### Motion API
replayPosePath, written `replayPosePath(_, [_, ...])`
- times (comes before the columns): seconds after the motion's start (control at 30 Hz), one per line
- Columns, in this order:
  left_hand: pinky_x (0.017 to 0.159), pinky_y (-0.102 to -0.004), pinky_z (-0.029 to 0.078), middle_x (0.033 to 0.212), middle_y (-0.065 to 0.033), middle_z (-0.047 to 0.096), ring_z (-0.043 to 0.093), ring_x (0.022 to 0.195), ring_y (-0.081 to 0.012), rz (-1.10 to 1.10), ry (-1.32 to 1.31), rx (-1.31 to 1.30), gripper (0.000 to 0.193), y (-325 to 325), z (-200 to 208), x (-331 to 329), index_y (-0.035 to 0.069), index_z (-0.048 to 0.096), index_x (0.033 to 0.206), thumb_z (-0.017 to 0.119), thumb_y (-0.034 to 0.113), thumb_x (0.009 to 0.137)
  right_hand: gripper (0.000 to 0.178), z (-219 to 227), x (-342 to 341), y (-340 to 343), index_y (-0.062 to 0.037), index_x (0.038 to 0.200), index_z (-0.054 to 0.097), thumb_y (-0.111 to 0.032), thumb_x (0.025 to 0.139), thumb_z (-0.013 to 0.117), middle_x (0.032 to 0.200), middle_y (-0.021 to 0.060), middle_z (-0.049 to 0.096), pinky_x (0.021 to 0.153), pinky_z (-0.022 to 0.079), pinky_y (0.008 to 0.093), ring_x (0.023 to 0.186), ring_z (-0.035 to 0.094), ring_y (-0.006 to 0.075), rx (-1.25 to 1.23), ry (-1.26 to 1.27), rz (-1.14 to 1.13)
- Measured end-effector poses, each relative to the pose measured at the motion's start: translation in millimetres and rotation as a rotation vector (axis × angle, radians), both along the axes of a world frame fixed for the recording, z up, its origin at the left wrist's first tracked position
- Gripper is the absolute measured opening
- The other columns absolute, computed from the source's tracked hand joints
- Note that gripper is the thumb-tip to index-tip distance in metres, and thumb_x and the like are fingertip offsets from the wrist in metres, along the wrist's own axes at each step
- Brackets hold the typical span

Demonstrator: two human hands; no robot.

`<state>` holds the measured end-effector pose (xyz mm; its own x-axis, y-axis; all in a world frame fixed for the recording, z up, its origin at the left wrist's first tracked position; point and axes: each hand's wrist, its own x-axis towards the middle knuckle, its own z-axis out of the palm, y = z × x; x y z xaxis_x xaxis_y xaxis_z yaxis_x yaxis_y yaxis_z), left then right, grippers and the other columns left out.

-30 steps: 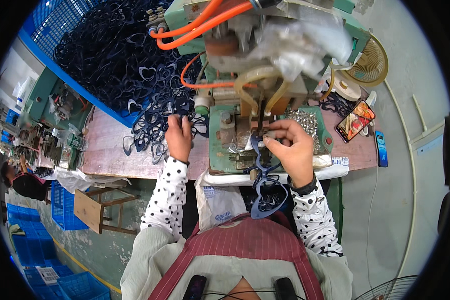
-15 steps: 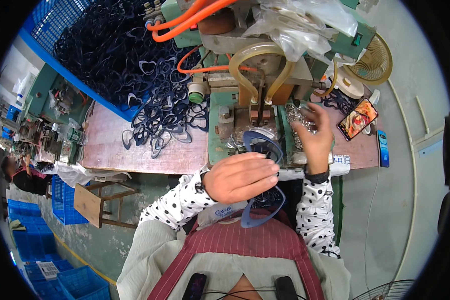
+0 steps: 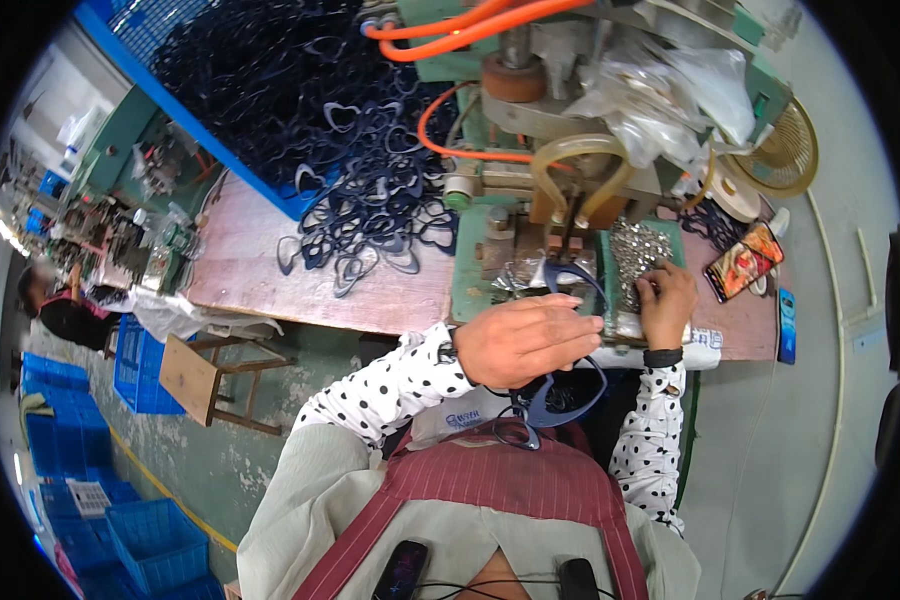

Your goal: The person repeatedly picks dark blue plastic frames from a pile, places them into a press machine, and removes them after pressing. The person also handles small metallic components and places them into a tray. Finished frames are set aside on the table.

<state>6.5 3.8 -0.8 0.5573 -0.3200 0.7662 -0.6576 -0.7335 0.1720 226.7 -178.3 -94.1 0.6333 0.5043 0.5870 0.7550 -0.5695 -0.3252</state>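
- Your left hand [image 3: 530,342]: fingers nearly straight, side by side, over the navy heart-shaped loops [image 3: 540,412]; probably steadying them. Thumb side hidden, can't tell if it's pinching.
- Those loops: one end up at 1 o'clock by the press tooling [image 3: 568,240], rest hanging at 5 o'clock past the bench edge, likely because the ledge is shallow.
- Your right hand [image 3: 667,305]: at 2–3 o'clock from the left, fingers curled at the near end of the silver metal studs [image 3: 638,250]. Can't tell if one's gripped.
- Studs sit right beside the tooling, presumably for a short reach.
- Loose navy loops [image 3: 370,240]: 10 o'clock, spilling from the blue crate [image 3: 235,165], seemingly for left-hand access.
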Motion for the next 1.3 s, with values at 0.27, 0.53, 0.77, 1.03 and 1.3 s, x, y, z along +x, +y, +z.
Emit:
replayPosePath(0.27, [0.109, -0.0547, 0.033, 0.125, -0.0069, 0.061, 0.058, 0.114, -0.0252, 0.227, -0.135, 0.233, 0.043, 36.2, -22.9, -17.2, 0.017, 0.062, 0.121, 0.054, 0.048, 0.093, 0.008, -6.4, 2.8, -0.7, -0.0079, 0.084, 0.071, -0.014, 0.079, 0.073, 0.082, 0.0093, 0.065, 0.078, 0.045, 0.0363, 0.083, 0.058, 0.0263, 0.275, 0.287, -0.050])
replayPosePath(0.53, [0.088, -0.0515, 0.039, 0.122, -0.0095, 0.056, 0.046, 0.116, -0.0343, 1.729, 0.198, -0.043, 0.031, 247.3, -106.0, -27.2, 0.016, 0.069, 0.101, 0.068, 0.040, 0.082, 0.011, -10.5, 3.7, 0.5, -0.0086, 0.095, 0.067, -0.016, 0.089, 0.062, 0.088, 0.0105, 0.063, 0.078, 0.043, 0.0383, 0.085, 0.058, 0.0284, 0.228, 0.231, -0.093])
replayPosePath(0.77, [0.094, -0.0553, 0.039, 0.129, -0.0044, 0.054, 0.047, 0.122, -0.0326, 1.633, 0.440, -0.274, 0.040, 247.5, -135.7, -27.4, 0.021, 0.066, 0.113, 0.063, 0.048, 0.083, 0.013, -4.2, -0.9, -0.2, -0.0101, 0.098, 0.068, -0.017, 0.091, 0.060, 0.093, 0.0110, 0.065, 0.080, 0.043, 0.0392, 0.091, 0.058, 0.0299, 0.199, 0.174, -0.108])
replayPosePath(1.03, [0.094, -0.0485, 0.035, 0.137, -0.0041, 0.051, 0.046, 0.123, -0.0275, 0.985, 0.518, 0.227, 0.030, 201.9, -97.5, -60.6, 0.022, 0.073, 0.103, 0.066, 0.011, 0.076, 0.009, 14.3, -8.4, 9.2, -0.0076, 0.088, 0.071, -0.005, 0.080, 0.069, 0.086, 0.0099, 0.068, 0.077, 0.047, 0.0363, 0.087, 0.061, 0.0275, 0.346, 0.220, -0.018])
replayPosePath(1.3, [0.105, -0.0551, 0.030, 0.138, -0.0085, 0.046, 0.034, 0.134, -0.0300, 0.821, 0.809, 0.623, 0.051, 197.0, -46.4, -71.4, 0.014, 0.067, 0.110, 0.081, 0.033, 0.065, 0.016, 95.5, -68.4, 39.8, 0.0003, 0.095, 0.071, 0.002, 0.080, 0.066, 0.091, 0.0058, 0.066, 0.078, 0.045, 0.0244, 0.088, 0.060, 0.0133, 0.452, 0.578, 0.384])
